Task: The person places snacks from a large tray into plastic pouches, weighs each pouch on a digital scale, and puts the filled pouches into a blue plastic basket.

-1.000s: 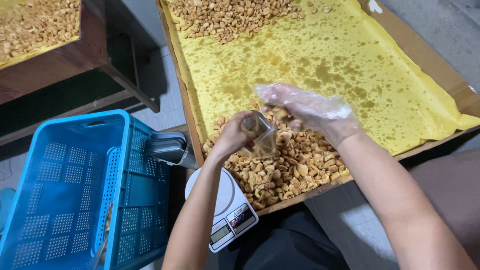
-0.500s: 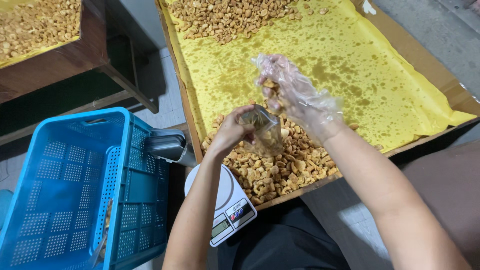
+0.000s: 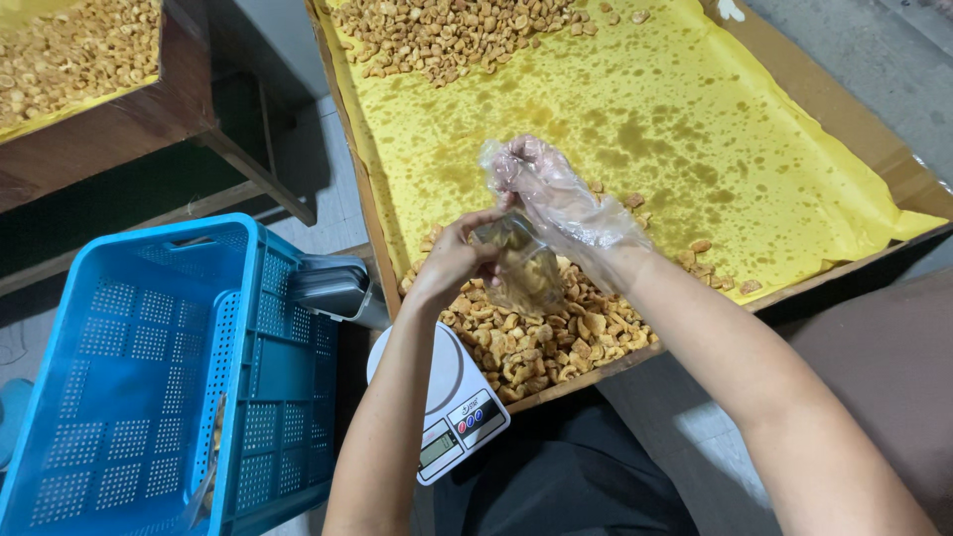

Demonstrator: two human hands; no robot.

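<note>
Blue crate (image 3: 149, 377) cut off bottom-left

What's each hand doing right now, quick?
Left hand: fingers closed on the small clear bag of fried snack pieces.
Right hand, in a clear plastic glove: fingers pinched at the bag's mouth, over the yellow-lined tray.

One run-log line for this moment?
left hand: holds small clear bag | right hand: gloved, at bag mouth | below: fried snacks on tray

Glossy clear plastic bag (image 3: 523, 268), matt blue plastic crate (image 3: 149, 377)
</note>
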